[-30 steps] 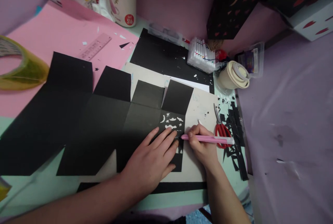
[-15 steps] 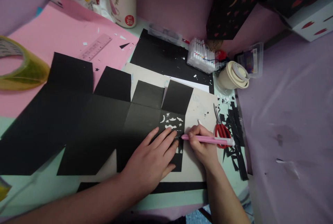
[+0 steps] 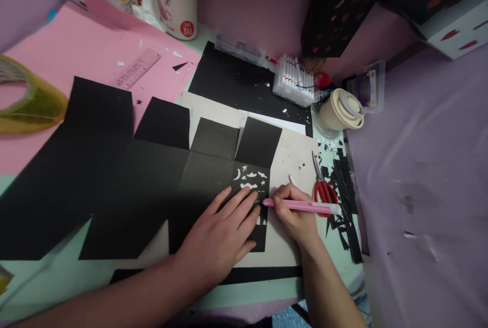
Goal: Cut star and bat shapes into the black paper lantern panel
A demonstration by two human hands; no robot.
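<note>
— Where's the card, with the left hand as the clock's centre?

— The black card [image 3: 141,180] spreads towards 10 o'clock, its right end beneath the left hand [image 3: 224,226]. That hand lies flat, fingers parted, gripping nothing; I'd say it pins the card against slipping.

— And past its fingertips?

— Cut-outs [image 3: 251,174] of moon, stars and clouds, at 1 o'clock. A pale board [image 3: 282,241] lies under that end, probably to guard the surface [image 3: 274,287]. At 3 o'clock the right hand [image 3: 297,218] has its grip closed round a pink tool [image 3: 305,206], pen-fashion and near the tip, likely for fine control. The tip is at the card's edge, towards 2 o'clock; blade or nib, I cannot tell.

— What else is around?

— Tape [image 3: 46,96] at 10 o'clock, beside a card flap; a ruler [image 3: 139,68] at 11; pens [image 3: 293,71] at 1.

— Anything in the way?

— The scissors [image 3: 322,185], just before 3 o'clock: the tool's back end overlaps their handles in this view, touching or not I cannot tell. The cup [image 3: 337,109], nearer 1 than 3, stands well apart. Black scraps [image 3: 347,201] crowd the space beyond the scissors.
</note>
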